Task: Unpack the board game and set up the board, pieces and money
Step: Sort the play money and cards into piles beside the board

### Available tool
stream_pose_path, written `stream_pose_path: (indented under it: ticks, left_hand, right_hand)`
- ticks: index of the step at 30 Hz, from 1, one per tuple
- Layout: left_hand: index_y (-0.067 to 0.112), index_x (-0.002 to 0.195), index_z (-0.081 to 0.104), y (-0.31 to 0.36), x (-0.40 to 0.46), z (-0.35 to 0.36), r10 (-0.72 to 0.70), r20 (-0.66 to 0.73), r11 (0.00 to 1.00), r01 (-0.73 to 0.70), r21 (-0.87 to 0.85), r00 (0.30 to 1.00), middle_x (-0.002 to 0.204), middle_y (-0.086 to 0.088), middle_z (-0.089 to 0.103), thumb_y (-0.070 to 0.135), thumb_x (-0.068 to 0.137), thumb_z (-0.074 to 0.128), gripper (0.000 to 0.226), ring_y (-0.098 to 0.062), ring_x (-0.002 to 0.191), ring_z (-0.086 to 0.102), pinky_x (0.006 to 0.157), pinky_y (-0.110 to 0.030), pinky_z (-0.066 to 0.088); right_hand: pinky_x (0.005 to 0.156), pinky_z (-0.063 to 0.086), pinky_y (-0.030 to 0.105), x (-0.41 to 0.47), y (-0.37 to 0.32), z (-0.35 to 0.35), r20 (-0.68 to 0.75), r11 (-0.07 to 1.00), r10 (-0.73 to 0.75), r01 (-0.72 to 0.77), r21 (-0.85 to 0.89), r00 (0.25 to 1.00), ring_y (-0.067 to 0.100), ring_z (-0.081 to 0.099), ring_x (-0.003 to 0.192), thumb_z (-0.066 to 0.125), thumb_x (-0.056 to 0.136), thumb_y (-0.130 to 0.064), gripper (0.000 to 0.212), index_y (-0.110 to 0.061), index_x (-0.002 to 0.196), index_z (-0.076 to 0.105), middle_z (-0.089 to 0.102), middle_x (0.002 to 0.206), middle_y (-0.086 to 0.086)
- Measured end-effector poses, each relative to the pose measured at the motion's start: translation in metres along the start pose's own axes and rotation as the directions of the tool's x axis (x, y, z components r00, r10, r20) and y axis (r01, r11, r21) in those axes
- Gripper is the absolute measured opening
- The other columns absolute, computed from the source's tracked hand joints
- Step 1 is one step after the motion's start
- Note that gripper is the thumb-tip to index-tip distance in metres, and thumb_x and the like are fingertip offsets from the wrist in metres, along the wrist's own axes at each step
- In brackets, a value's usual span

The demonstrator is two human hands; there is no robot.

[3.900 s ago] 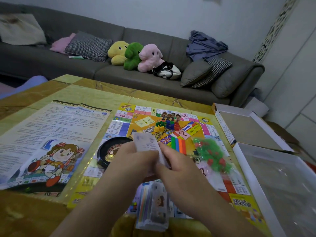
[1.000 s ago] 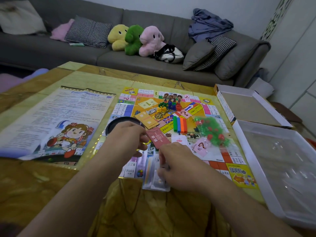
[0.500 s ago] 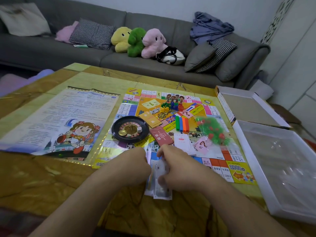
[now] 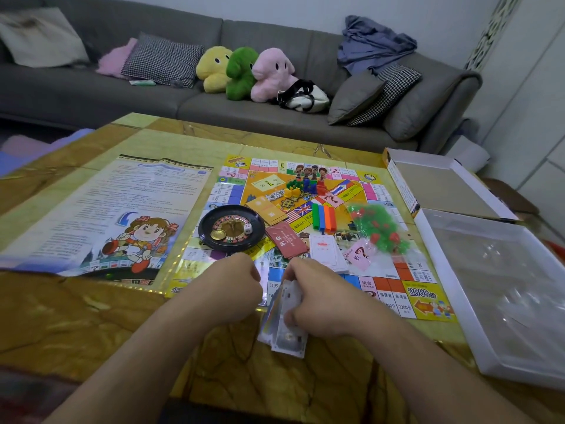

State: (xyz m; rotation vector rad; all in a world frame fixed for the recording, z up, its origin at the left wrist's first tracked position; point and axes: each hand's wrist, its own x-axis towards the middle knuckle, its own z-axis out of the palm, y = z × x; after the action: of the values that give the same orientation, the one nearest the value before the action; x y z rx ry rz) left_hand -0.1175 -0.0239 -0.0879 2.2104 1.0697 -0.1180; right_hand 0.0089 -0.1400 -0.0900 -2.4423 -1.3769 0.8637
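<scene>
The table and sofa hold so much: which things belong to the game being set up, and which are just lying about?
Game things: board, roulette wheel, red card deck, coloured sticks, bag of houses, wrapped money in the right hand, left hand, rules sheet, box.

Lying about: plush toys, cushions, blue clothing, bag.

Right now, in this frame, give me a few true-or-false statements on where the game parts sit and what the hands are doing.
1. The roulette wheel sits on the game board. True.
2. The right hand holds a packet of play money. True.
3. The bag of green and red houses lies inside the box tray. False: it lies on the board.
4. The instruction sheet lies to the right of the board. False: it lies to the left.
5. The left hand grips the red card deck. False: the deck lies on the board, apart from that hand.
</scene>
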Motion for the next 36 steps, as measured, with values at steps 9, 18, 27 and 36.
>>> stream_pose_path:
  ticks: [9,18,27,36]
  left_hand:
    - [0.018,0.104,0.077,0.004,0.007,0.001,0.168,0.125,0.891,-0.096,-0.443,0.978,0.101,-0.010,0.077,0.046,0.095,0.067,0.031,-0.022,0.096,0.074,0.093,-0.052,0.060]
    - [0.006,0.113,0.067,0.017,-0.010,0.005,0.445,0.381,0.477,0.146,-0.867,0.810,0.094,-0.025,0.067,0.033,0.095,0.073,0.033,-0.033,0.074,0.068,0.068,-0.040,0.060]
    - [0.007,0.092,0.072,0.034,-0.033,0.010,0.200,0.140,0.414,0.046,-0.909,0.970,0.088,-0.019,0.071,0.007,0.094,0.068,0.005,-0.029,0.078,0.070,0.065,-0.036,0.055]
    - [0.008,0.093,0.075,0.038,-0.046,0.014,0.218,0.143,0.352,0.059,-0.934,0.966,0.092,-0.024,0.074,0.005,0.092,0.066,0.010,-0.031,0.082,0.076,0.067,-0.037,0.058]
  right_hand:
    - [0.081,0.064,0.041,-0.008,0.012,-0.028,0.010,0.940,-0.116,0.107,0.325,0.993,0.018,0.073,0.095,0.085,0.086,-0.011,0.051,-0.034,0.114,0.050,0.071,0.107,-0.001]
    - [0.082,0.065,0.044,-0.018,0.007,-0.037,-0.157,0.830,-0.330,0.366,0.422,0.931,0.017,0.069,0.104,0.072,0.092,0.003,0.053,-0.031,0.128,0.052,0.064,0.122,-0.006]
    - [0.115,0.047,0.037,-0.041,-0.006,-0.012,-0.319,0.887,-0.407,0.454,0.087,0.856,0.000,0.026,0.151,0.093,0.072,-0.045,0.122,-0.046,0.162,0.010,0.019,0.161,-0.030]
    - [0.097,0.054,0.031,-0.052,-0.004,-0.008,-0.431,0.878,-0.448,0.476,-0.047,0.783,0.001,0.051,0.123,0.086,0.075,-0.053,0.093,-0.044,0.150,0.033,0.045,0.138,-0.027]
